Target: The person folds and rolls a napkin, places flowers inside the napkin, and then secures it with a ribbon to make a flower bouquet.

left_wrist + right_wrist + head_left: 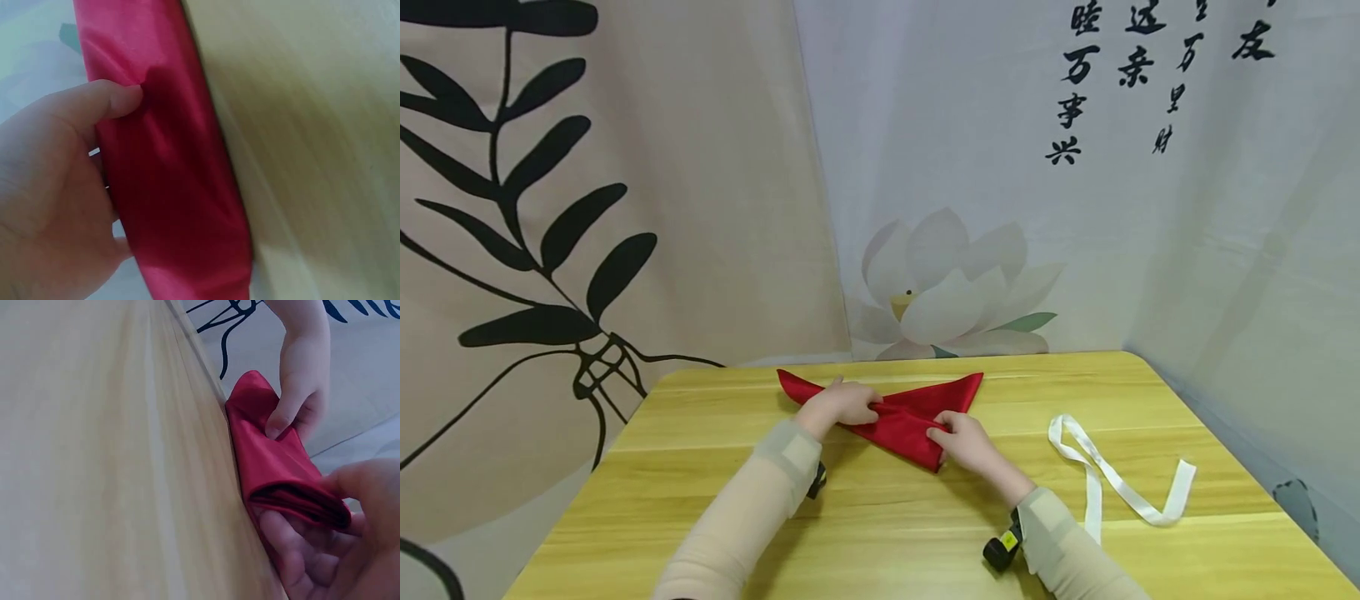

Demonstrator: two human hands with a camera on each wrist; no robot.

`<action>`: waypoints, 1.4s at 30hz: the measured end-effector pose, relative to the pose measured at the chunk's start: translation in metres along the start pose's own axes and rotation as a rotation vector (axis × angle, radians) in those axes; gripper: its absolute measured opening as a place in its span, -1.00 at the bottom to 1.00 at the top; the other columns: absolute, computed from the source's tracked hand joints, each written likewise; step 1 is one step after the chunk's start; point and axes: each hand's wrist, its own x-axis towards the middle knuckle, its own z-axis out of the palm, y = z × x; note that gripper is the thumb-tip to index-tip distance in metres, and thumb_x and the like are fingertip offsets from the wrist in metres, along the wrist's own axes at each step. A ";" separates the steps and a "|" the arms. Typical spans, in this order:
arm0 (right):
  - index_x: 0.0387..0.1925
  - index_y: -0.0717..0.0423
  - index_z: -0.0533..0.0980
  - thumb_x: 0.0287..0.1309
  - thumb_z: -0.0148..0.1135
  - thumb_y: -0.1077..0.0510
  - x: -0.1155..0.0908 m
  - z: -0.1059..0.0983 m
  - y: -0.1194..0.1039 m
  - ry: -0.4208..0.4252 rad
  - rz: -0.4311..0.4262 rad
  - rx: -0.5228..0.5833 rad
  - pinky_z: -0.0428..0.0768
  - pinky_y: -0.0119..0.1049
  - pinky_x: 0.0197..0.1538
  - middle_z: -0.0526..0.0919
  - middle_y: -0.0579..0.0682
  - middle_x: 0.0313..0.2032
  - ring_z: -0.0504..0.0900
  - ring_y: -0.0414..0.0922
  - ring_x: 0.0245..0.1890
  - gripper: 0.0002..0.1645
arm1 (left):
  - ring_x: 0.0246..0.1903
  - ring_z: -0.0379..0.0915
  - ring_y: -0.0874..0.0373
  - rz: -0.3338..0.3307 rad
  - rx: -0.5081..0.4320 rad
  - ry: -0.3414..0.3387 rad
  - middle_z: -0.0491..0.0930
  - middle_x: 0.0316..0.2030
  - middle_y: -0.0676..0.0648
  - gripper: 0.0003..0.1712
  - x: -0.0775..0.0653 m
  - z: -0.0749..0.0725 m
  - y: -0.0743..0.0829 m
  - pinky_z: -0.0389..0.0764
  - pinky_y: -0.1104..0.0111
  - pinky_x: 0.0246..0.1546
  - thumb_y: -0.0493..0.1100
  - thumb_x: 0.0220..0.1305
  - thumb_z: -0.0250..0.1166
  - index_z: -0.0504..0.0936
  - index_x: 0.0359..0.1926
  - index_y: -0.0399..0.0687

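Note:
A shiny red satin cloth (906, 433), partly folded into a flat band, lies over the wooden table, with pointed corners spreading to the far left and far right. My left hand (842, 404) grips the band toward its left part; in the left wrist view the thumb (119, 100) lies on top and the other fingers go under the edge. The right hand (970, 446) pinches the band's near right end. In the right wrist view that end (300, 500) shows several stacked layers, with my right fingers (284, 540) curled beneath it.
A white ribbon (1142, 500) lies in loose bends on the table (700, 467), right of the right hand. Behind the table hangs a pale printed curtain (737, 167) with leaves, a lotus and characters. A small black device (1000, 550) is strapped to the right wrist.

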 end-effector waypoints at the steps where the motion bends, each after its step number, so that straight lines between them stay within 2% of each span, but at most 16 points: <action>1: -0.36 0.18 0.52 0.25 0.20 0.20 0.001 0.000 0.001 0.001 0.006 -0.002 0.52 -0.32 -0.46 0.53 -0.08 -0.68 0.59 -0.09 -0.69 -0.89 | 0.24 0.34 0.07 -0.001 0.003 0.008 0.54 0.15 0.03 -0.58 0.001 0.001 0.000 -0.14 -0.14 0.34 -0.09 0.32 0.18 0.58 0.19 0.08; 12: -0.36 0.18 0.54 0.23 0.24 0.18 0.002 -0.006 0.010 -0.022 0.033 -0.046 0.53 -0.32 -0.54 0.50 -0.09 -0.66 0.54 -0.13 -0.69 -0.88 | 0.17 0.41 0.12 0.004 0.037 0.109 0.58 0.09 0.09 -0.59 0.011 0.016 -0.002 -0.18 -0.20 0.32 -0.02 0.25 0.26 0.62 0.13 0.15; 18: -0.31 0.19 0.57 0.20 0.29 0.14 0.001 -0.009 0.011 -0.035 0.050 -0.096 0.46 -0.34 -0.55 0.48 -0.07 -0.72 0.48 -0.17 -0.76 -0.83 | 0.16 0.42 0.10 0.011 0.069 0.157 0.58 0.08 0.11 -0.59 0.009 0.021 -0.001 -0.20 -0.24 0.31 0.03 0.23 0.31 0.63 0.11 0.20; 20: -0.29 0.18 0.57 0.16 0.32 0.13 0.001 -0.010 0.011 -0.026 0.050 -0.118 0.47 -0.33 -0.52 0.51 -0.08 -0.67 0.49 -0.17 -0.75 -0.81 | 0.16 0.41 0.07 0.010 0.092 0.167 0.56 0.11 0.09 -0.57 0.009 0.022 -0.001 -0.18 -0.25 0.30 0.05 0.22 0.32 0.62 0.13 0.23; 25: -0.23 0.13 0.59 0.01 0.44 0.15 0.002 -0.012 0.008 0.031 -0.036 -0.209 0.52 -0.20 -0.19 0.55 -0.10 -0.37 0.54 -0.15 -0.39 -0.73 | 0.21 0.35 0.04 -0.005 0.146 0.189 0.49 0.18 0.04 -0.53 0.009 0.026 0.000 -0.15 -0.25 0.30 0.13 0.22 0.32 0.59 0.17 0.31; 27: -0.24 0.10 0.61 -0.04 0.46 0.17 0.002 -0.012 0.007 0.036 -0.082 -0.240 0.49 -0.14 -0.09 0.53 -0.08 -0.32 0.52 -0.13 -0.27 -0.73 | 0.23 0.32 0.03 -0.012 0.153 0.196 0.47 0.19 0.03 -0.52 0.009 0.027 0.001 -0.14 -0.25 0.30 0.14 0.22 0.31 0.58 0.17 0.31; 31: -0.34 0.05 0.64 -0.07 0.48 0.20 0.001 -0.011 0.003 -0.003 -0.140 -0.255 0.49 -0.13 -0.09 0.49 -0.10 -0.35 0.52 -0.13 -0.28 -0.81 | 0.23 0.31 0.01 -0.023 0.168 0.206 0.47 0.19 0.02 -0.52 0.008 0.027 0.005 -0.11 -0.25 0.29 0.17 0.21 0.31 0.59 0.16 0.30; 37: -0.44 0.03 0.63 -0.08 0.49 0.19 0.001 -0.010 0.001 -0.060 -0.174 -0.280 0.48 -0.24 -0.20 0.49 -0.15 -0.43 0.47 -0.22 -0.38 -0.85 | 0.28 0.26 0.00 0.011 0.158 0.168 0.43 0.24 0.00 -0.41 -0.001 0.026 0.020 -0.10 -0.23 0.30 0.28 0.20 0.27 0.54 0.23 0.30; 42: -0.47 0.05 0.62 -0.07 0.48 0.19 0.001 -0.010 0.002 -0.100 -0.180 -0.285 0.47 -0.29 -0.28 0.52 -0.15 -0.48 0.44 -0.23 -0.43 -0.86 | 0.40 0.04 0.01 0.056 0.157 0.033 0.21 0.41 0.05 -0.31 -0.013 0.026 0.035 -0.16 -0.19 0.33 0.37 0.28 0.09 0.30 0.40 0.44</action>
